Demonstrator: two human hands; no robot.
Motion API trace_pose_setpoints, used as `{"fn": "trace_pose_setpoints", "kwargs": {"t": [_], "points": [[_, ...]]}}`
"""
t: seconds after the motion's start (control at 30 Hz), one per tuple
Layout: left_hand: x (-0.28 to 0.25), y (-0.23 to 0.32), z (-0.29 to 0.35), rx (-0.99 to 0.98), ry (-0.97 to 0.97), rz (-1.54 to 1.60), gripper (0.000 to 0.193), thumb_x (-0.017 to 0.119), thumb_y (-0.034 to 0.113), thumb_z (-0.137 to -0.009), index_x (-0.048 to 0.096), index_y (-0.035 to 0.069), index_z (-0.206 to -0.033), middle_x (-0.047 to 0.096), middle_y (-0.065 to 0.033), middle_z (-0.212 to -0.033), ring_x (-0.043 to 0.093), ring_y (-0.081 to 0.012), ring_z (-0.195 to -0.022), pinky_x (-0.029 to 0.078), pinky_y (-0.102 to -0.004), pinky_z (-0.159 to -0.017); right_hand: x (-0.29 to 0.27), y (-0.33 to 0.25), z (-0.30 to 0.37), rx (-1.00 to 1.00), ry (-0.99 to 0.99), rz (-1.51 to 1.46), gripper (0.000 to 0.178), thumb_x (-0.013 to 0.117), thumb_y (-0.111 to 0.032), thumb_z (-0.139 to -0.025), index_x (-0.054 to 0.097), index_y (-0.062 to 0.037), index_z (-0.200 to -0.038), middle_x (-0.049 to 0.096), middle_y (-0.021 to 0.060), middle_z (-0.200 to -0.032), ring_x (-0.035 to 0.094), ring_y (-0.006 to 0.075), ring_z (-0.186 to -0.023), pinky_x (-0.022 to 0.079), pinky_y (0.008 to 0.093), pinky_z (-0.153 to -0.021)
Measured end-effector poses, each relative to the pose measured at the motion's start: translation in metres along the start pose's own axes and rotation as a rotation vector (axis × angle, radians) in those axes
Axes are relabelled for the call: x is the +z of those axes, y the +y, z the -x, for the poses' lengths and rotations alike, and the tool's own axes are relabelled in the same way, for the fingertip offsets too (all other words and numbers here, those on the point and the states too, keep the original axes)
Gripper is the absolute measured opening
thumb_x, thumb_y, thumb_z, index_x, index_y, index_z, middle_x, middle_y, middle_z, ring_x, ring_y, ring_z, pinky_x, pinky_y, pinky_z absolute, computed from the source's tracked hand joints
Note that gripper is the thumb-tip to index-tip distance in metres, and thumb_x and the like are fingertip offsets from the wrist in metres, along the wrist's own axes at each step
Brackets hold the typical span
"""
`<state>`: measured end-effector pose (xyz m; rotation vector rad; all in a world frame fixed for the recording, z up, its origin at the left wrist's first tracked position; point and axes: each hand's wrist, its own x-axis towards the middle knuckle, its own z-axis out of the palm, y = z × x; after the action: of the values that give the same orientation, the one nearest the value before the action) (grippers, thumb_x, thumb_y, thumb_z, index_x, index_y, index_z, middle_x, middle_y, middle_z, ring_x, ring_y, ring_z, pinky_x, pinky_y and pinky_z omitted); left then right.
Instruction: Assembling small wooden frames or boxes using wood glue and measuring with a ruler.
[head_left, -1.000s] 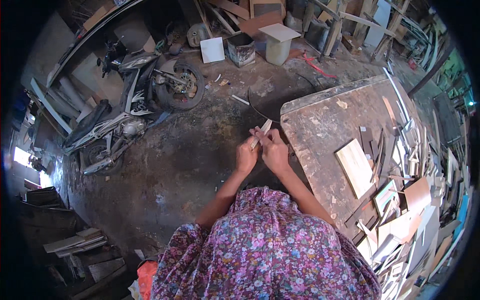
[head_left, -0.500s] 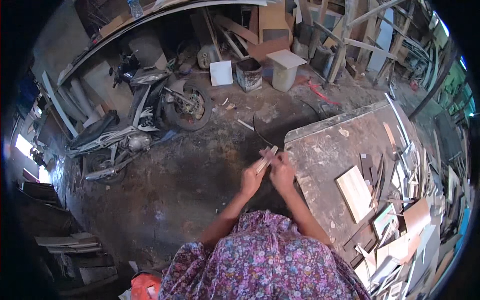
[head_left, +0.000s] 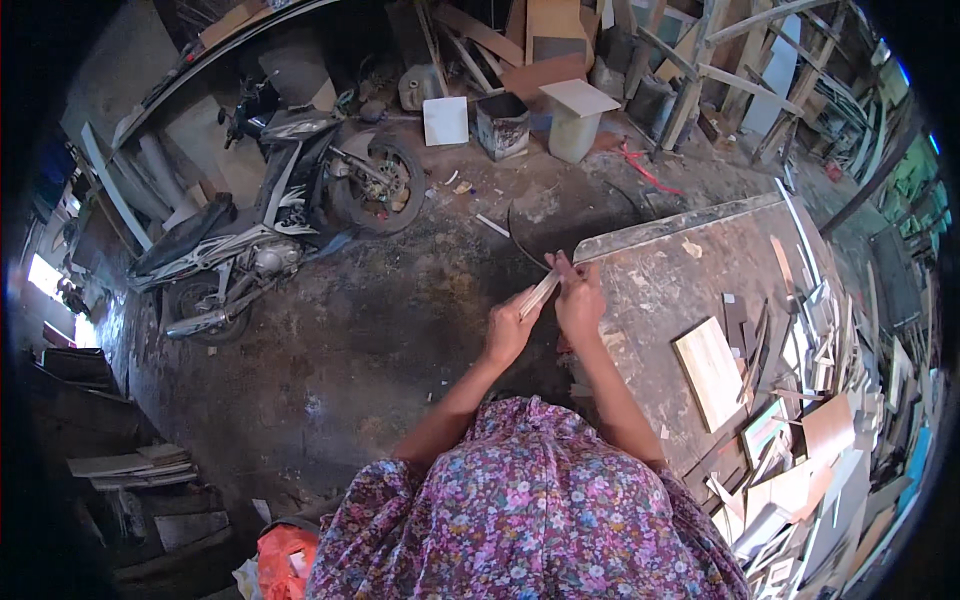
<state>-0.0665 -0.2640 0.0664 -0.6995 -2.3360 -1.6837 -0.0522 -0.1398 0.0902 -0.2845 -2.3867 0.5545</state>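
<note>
Item in hand: pale wooden strips [head_left: 540,297], apparently several laid together, too small to count. Location: ahead of the floral garment [head_left: 535,490], above the stained dark floor [head_left: 380,345], just left of the worn wooden worktable [head_left: 650,290].

Left hand [head_left: 509,331]: clasped round the lower end of the strips. Right hand [head_left: 580,303]: at the upper end, fingers bent; cannot tell whether pinching or only touching.

Handling notes: Anchor the lower end firmly in the left palm. Square the edges and tips with light right fingertips. Spread pressure along the length; thin wood, probably prone to snapping. Mind the raw ends, likely splintery.

Surface: brown top, scuffed and flecked, with a greyish batten [head_left: 690,222] along the far edge. On top: one pale rectangular board [head_left: 709,373]; dark brown offcuts [head_left: 735,322]; toward the right, a tangled heap of wood scraps [head_left: 790,490].

Room: cluttered workshop. At left, a partly stripped motorcycle [head_left: 270,260]. Toward the back, a white square panel [head_left: 446,121], a grimy square tin [head_left: 502,130], a pale bucket [head_left: 572,138] topped with a flat board [head_left: 580,98], and a red strap [head_left: 645,172]. Lower left: stacked planks [head_left: 130,466] and a red plastic bag [head_left: 285,560].
</note>
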Motion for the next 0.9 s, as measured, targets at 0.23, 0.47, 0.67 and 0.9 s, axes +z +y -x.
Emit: {"fn": "trace_pose_setpoints", "kwargs": {"t": [0.23, 0.47, 0.67, 0.9], "points": [[-0.022, -0.017, 0.003, -0.087, -0.018, -0.024, 0.026, 0.056, 0.013, -0.08, 0.059, 0.0, -0.102, 0.062, -0.0192, -0.087, 0.063, -0.0229, -0.082, 0.048, -0.0314, -0.065, -0.01, -0.048, 0.022, -0.107, -0.074, -0.138, 0.034, 0.057, -0.003, -0.07, 0.062, -0.0139, -0.102, 0.051, 0.0076, -0.077, 0.055, 0.0221, -0.066, 0.046, 0.0325, -0.053], [-0.036, -0.026, 0.0, -0.047, 0.019, 0.011, 0.024, 0.056, 0.012, -0.079, 0.059, 0.0, -0.099, 0.061, -0.0217, -0.084, 0.063, -0.0275, -0.079, 0.048, -0.0348, -0.061, 0.007, -0.058, 0.014, -0.123, -0.032, -0.116, 0.036, 0.058, -0.005, -0.07, 0.061, -0.0158, -0.104, 0.049, 0.0085, -0.077, 0.055, 0.0237, -0.063, 0.045, 0.0347, -0.05], [-0.062, -0.006, -0.003, -0.166, -0.018, 0.034, 0.028, 0.057, 0.014, -0.079, 0.058, 0.002, -0.104, 0.062, -0.0191, -0.09, 0.062, -0.0276, -0.085, 0.047, -0.0343, -0.069, 0.01, -0.067, 0.011, -0.07, -0.012, -0.074, 0.042, 0.059, -0.005, -0.066, 0.061, -0.0202, -0.106, 0.049, 0.0052, -0.074, 0.054, 0.0231, -0.06, 0.045, 0.0344, -0.05], [-0.087, -0.03, -0.011, -0.137, -0.081, 0.043, 0.028, 0.056, 0.015, -0.08, 0.057, -0.001, -0.103, 0.062, -0.0173, -0.091, 0.061, -0.0233, -0.084, 0.047, -0.0316, -0.07, 0.025, -0.1, 0.024, -0.085, -0.001, -0.207, 0.052, 0.054, 0.008, -0.061, 0.061, -0.0174, -0.106, 0.055, 0.0065, -0.082, 0.054, 0.0204, -0.066, 0.048, 0.0319, -0.056]]}}
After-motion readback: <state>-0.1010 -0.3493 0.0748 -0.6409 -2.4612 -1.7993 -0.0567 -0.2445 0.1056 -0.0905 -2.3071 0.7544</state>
